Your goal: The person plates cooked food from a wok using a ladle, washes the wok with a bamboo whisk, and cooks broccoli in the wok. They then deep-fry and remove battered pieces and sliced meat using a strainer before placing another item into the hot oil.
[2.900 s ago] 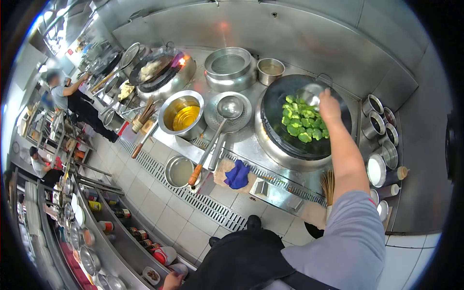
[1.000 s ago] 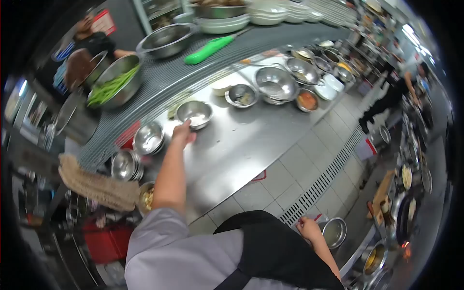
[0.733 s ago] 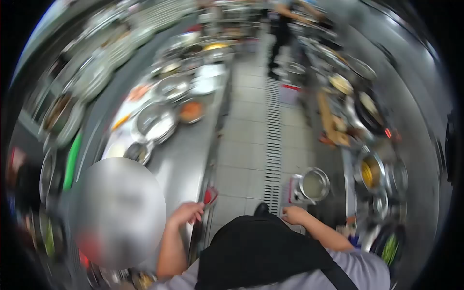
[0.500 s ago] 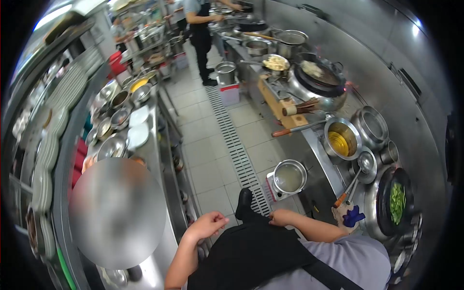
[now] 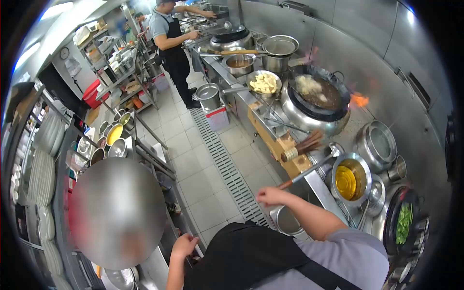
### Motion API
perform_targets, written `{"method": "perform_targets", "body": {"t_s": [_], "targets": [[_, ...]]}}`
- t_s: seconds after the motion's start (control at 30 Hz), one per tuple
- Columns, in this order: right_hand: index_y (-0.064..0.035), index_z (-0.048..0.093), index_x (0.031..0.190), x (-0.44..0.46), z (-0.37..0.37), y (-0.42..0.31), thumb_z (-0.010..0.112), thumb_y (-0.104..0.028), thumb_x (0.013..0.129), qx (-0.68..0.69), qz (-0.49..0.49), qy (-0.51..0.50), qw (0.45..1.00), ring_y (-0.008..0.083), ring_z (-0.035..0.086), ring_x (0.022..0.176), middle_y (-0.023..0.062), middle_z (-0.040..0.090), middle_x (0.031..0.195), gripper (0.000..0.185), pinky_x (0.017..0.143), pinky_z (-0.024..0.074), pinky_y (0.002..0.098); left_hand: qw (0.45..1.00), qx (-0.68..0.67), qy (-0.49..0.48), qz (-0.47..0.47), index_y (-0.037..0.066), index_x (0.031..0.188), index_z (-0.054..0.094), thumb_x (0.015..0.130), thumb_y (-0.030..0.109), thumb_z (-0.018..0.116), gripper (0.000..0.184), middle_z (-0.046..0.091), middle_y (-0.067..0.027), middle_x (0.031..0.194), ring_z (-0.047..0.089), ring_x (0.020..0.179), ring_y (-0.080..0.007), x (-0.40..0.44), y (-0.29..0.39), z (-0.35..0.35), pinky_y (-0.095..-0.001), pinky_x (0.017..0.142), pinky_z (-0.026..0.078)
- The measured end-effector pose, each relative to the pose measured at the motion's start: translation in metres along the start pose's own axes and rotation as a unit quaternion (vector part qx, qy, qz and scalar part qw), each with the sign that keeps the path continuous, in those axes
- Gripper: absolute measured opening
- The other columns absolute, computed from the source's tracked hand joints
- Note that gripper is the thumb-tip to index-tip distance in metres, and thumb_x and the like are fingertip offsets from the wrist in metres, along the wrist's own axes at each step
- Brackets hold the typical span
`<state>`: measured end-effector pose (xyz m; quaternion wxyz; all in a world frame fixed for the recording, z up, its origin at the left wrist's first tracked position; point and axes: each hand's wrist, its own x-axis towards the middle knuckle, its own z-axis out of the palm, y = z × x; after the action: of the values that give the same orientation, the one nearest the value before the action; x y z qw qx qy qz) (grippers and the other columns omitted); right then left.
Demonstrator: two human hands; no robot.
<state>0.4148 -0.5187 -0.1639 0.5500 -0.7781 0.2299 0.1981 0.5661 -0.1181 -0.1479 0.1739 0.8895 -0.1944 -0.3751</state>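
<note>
My right hand (image 5: 271, 196) is stretched forward over the floor drain, its fingers curled loosely, with nothing visible in them. Just beyond it is the wooden-handled end of a ladle (image 5: 309, 170), whose bowl lies beside a pot of yellow oil (image 5: 346, 182). Whether hand and handle touch is hard to tell. My left hand (image 5: 184, 245) hangs low beside the black apron, fingers curled in, with nothing seen in it. Below my right hand, a metal pot (image 5: 287, 222) is partly hidden by my forearm. A bamboo brush (image 5: 302, 146) lies on the stove edge.
A wok (image 5: 316, 94) with frothing food has flame at its rim. Greens sit in another wok (image 5: 403, 224) at right. A co-worker (image 5: 173, 43) stands at the far stove. A metal pot (image 5: 209, 96) stands on a box by the drain. Plates (image 5: 41, 179) fill the left shelves.
My view has swung and tilted upward. My right hand has moved forward and up, away from the apron. My left hand sits lower and further left in view.
</note>
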Motion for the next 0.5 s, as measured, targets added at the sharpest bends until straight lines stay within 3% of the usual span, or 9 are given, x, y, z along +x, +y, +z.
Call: {"method": "perform_targets", "body": {"t_s": [0.03, 0.13, 0.17, 0.2, 0.3, 0.43, 0.47, 0.5], "targets": [[-0.0009, 0.059, 0.1, 0.011, -0.023, -0.026, 0.057, -0.027, 0.088, 0.008, -0.012, 0.013, 1.0, 0.0158, 0.064, 0.066, 0.0074, 0.064, 0.082, 0.028, 0.058, 0.0516, 0.0297, 0.998, -0.004, 0.047, -0.031, -0.002, 0.085, 0.063, 0.081, 0.035, 0.061, 0.037, 0.065, -0.0199, 0.081, 0.064, 0.08, -0.0334, 0.013, -0.006, -0.001, -0.0384, 0.072, 0.049], [-0.0018, 0.056, 0.101, 0.061, -0.086, -0.073, 0.057, -0.025, 0.089, 0.135, -0.089, 0.035, 0.986, 0.0175, 0.064, 0.069, 0.0082, 0.063, 0.09, 0.026, 0.06, 0.0524, 0.0304, 0.994, 0.005, 0.005, -0.105, -0.001, 0.084, 0.063, 0.081, 0.034, 0.06, 0.035, 0.065, -0.021, 0.084, 0.063, 0.081, -0.0346, 0.007, 0.034, -0.027, -0.04, 0.073, 0.049], [-0.0023, 0.056, 0.102, 0.08, -0.109, -0.088, 0.058, -0.025, 0.089, 0.18, -0.108, 0.044, 0.977, 0.0184, 0.064, 0.07, 0.0088, 0.063, 0.092, 0.026, 0.061, 0.0528, 0.0309, 0.988, 0.145, -0.028, -0.043, -0.001, 0.086, 0.064, 0.081, 0.033, 0.059, 0.035, 0.065, -0.0233, 0.089, 0.063, 0.085, -0.0369, 0.049, -0.032, 0.004, -0.0428, 0.075, 0.049], [-0.0025, 0.053, 0.105, 0.091, -0.131, -0.107, 0.058, -0.024, 0.089, 0.255, -0.119, 0.054, 0.958, 0.0186, 0.064, 0.071, 0.0093, 0.063, 0.091, 0.028, 0.061, 0.053, 0.0311, 0.985, 0.154, -0.054, -0.053, -0.001, 0.087, 0.064, 0.081, 0.033, 0.058, 0.035, 0.064, -0.0235, 0.089, 0.062, 0.085, -0.0371, 0.066, -0.065, 0.019, -0.0432, 0.075, 0.049], [-0.0017, 0.048, 0.112, 0.133, -0.206, -0.155, 0.059, -0.025, 0.088, 0.445, -0.171, 0.091, 0.874, 0.0204, 0.064, 0.074, 0.0115, 0.062, 0.092, 0.035, 0.063, 0.0541, 0.0329, 0.984, 0.023, -0.104, -0.142, -0.001, 0.09, 0.063, 0.082, 0.034, 0.057, 0.036, 0.064, -0.0241, 0.092, 0.062, 0.088, -0.0376, 0.101, -0.101, 0.029, -0.0442, 0.076, 0.048], [-0.0002, 0.043, 0.121, 0.22, -0.302, -0.18, 0.058, -0.031, 0.089, 0.536, -0.188, 0.252, 0.783, 0.0249, 0.06, 0.086, 0.018, 0.056, 0.104, 0.047, 0.07, 0.0542, 0.037, 0.972, -0.026, -0.155, -0.173, 0.0, 0.093, 0.063, 0.083, 0.034, 0.055, 0.037, 0.063, -0.0249, 0.095, 0.061, 0.09, -0.0384, 0.186, -0.11, 0.013, -0.0457, 0.077, 0.048], [0.0014, 0.035, 0.129, 0.241, -0.325, -0.182, 0.059, -0.035, 0.088, 0.543, -0.178, 0.282, 0.77, 0.0291, 0.058, 0.091, 0.0224, 0.05, 0.113, 0.06, 0.074, 0.0532, 0.0388, 0.97, -0.042, -0.166, -0.173, 0.0, 0.094, 0.063, 0.083, 0.034, 0.054, 0.038, 0.063, -0.0251, 0.096, 0.06, 0.091, -0.0386, 0.217, -0.107, 0.003, -0.046, 0.077, 0.048], [0.0014, 0.035, 0.129, 0.261, -0.349, -0.184, 0.059, -0.035, 0.088, 0.542, -0.182, 0.293, 0.766, 0.0291, 0.058, 0.091, 0.0224, 0.05, 0.113, 0.06, 0.074, 0.0532, 0.0388, 0.966, -0.076, -0.177, -0.171, 0.0, 0.095, 0.063, 0.084, 0.035, 0.054, 0.038, 0.062, -0.0253, 0.097, 0.06, 0.092, -0.0388, 0.25, -0.101, -0.009, -0.0464, 0.077, 0.048]]}}
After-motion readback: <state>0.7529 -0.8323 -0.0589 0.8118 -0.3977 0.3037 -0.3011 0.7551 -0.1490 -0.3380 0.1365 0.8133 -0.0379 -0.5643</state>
